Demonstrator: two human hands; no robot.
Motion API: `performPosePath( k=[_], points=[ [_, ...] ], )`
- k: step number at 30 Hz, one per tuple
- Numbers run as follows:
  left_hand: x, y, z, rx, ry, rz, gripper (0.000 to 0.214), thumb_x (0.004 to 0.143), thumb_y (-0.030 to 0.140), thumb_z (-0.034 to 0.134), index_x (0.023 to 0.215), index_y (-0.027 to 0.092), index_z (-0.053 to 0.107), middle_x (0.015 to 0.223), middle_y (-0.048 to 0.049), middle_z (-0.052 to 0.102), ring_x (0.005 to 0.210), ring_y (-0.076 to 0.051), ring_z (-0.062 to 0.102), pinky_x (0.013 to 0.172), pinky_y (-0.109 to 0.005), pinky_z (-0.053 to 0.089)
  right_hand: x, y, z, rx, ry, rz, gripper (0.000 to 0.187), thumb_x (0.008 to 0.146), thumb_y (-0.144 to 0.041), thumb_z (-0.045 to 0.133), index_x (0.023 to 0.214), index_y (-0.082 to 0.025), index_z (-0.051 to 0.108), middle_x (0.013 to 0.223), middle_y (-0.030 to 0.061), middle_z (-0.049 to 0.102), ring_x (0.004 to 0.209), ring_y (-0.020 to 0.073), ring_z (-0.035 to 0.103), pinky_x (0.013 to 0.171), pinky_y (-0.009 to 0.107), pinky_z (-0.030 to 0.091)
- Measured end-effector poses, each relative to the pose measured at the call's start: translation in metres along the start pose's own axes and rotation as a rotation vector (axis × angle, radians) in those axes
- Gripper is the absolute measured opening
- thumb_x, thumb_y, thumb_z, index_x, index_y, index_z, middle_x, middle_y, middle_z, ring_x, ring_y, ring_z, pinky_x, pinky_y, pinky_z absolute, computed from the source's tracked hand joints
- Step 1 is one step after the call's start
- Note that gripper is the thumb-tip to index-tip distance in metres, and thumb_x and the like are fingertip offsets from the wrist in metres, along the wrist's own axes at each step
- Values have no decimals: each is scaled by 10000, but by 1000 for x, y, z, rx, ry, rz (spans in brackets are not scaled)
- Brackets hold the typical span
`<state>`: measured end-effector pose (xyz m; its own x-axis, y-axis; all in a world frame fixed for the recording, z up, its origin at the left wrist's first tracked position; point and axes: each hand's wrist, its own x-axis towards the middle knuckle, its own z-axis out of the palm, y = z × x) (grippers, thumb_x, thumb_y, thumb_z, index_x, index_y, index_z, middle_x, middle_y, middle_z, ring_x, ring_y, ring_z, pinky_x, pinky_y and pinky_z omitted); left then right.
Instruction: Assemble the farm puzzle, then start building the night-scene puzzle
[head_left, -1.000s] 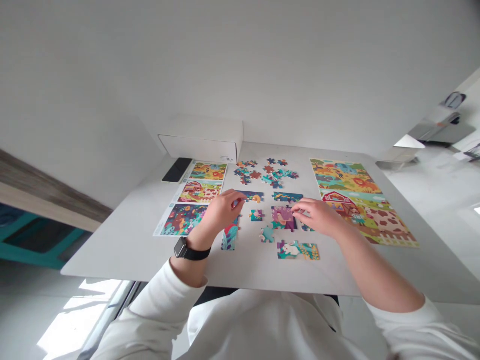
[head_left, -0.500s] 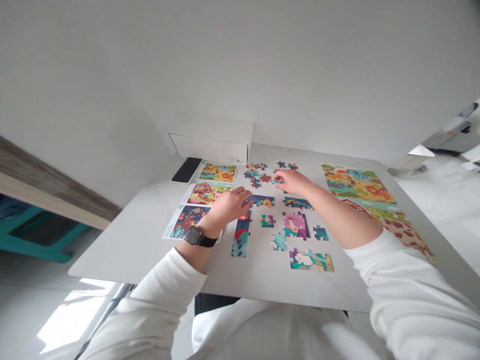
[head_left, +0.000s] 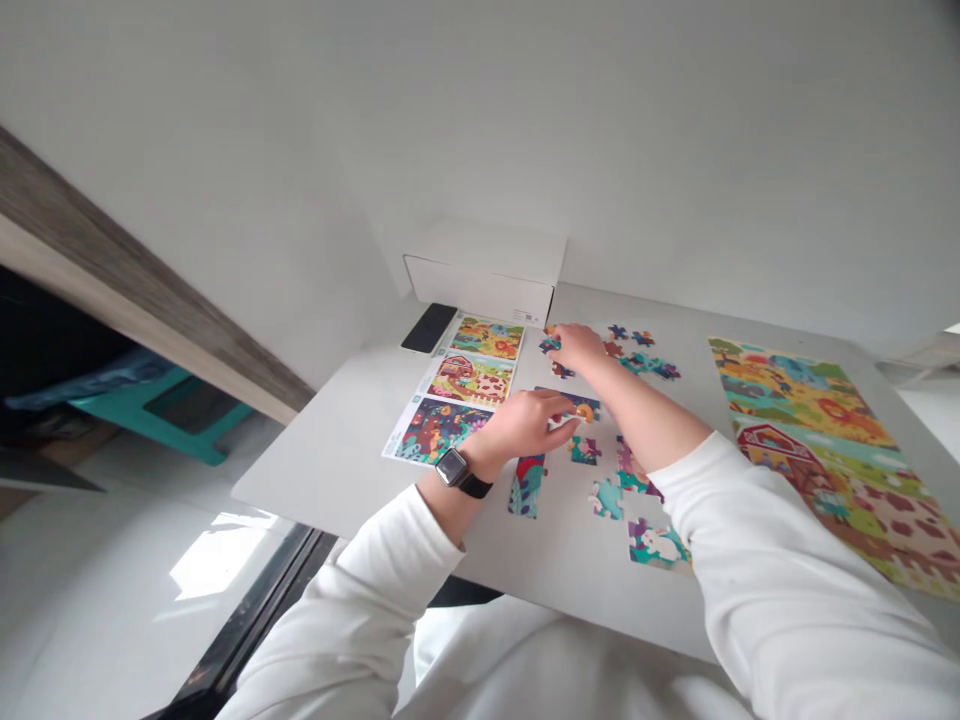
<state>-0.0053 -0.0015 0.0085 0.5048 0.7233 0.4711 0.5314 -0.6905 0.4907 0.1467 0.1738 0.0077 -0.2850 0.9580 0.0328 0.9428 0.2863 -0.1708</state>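
My right hand (head_left: 577, 350) is at the left end of the loose puzzle pieces (head_left: 637, 362). Its fingertips are closed on a small dark blue puzzle piece (head_left: 549, 346); the grip is partly hidden. My left hand (head_left: 531, 424), with a black watch on the wrist, hovers over a joined dark blue strip (head_left: 574, 397). Its thumb and forefinger are apart, and I see nothing held. Below lie a red and teal strip (head_left: 526, 490), a teal piece (head_left: 605, 498), a green and purple piece (head_left: 584, 450) and a rabbit section (head_left: 654, 543). My right forearm covers part of the purple section (head_left: 628, 468).
A picture sheet (head_left: 465, 385) with three scenes lies left, beside a black phone (head_left: 429, 328). Behind them a white box (head_left: 484, 280) stands against the wall. Larger animal puzzle pictures (head_left: 825, 450) lie on the right. A teal stool (head_left: 161, 410) stands on the floor at left.
The view has swung left, so the table appears farther right. My right hand has moved left across the loose pieces. My left hand has shifted right over the blue strip, its thumb now apart.
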Motion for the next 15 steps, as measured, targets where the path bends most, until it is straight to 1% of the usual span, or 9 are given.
performPosePath(
  k=[4,8,11,13,15],
  points=[
    [-1,14,6,-83,-28,40,257,1051,362,591,1028,202,790,914,-68,783,791,-181,713,750,-289,505,-2,14,-3,42,64,-24,286,907,-288,794,1186,-226,784,1273,145,775,1181,342,717,1034,461,556],
    [-4,29,8,-128,-87,73,267,1065,355,571,1054,210,795,948,-78,793,852,-196,735,791,-294,516,-20,36,-9,152,160,-130,257,872,-253,792,1124,-215,759,1222,135,767,1117,316,731,1039,455,567],
    [-7,48,10,-198,-102,101,265,1071,329,562,1087,199,793,997,-94,801,900,-203,746,831,-296,532,-51,52,-18,263,208,-230,275,839,-208,794,1106,-221,729,1190,117,765,1026,291,750,1005,465,592],
    [-10,65,10,-235,-93,88,248,1070,321,578,1112,195,787,1022,-99,800,921,-205,750,840,-293,540,-79,63,-26,327,233,-280,314,827,-212,808,1125,-230,710,1180,103,767,977,278,760,969,467,610],
    [-15,83,11,-253,-83,47,220,1064,313,602,1129,203,781,1032,-90,794,903,-195,750,818,-285,543,-113,71,-36,381,270,-313,372,826,-236,823,1174,-246,692,1195,94,772,967,276,766,905,454,631]
  ],
)
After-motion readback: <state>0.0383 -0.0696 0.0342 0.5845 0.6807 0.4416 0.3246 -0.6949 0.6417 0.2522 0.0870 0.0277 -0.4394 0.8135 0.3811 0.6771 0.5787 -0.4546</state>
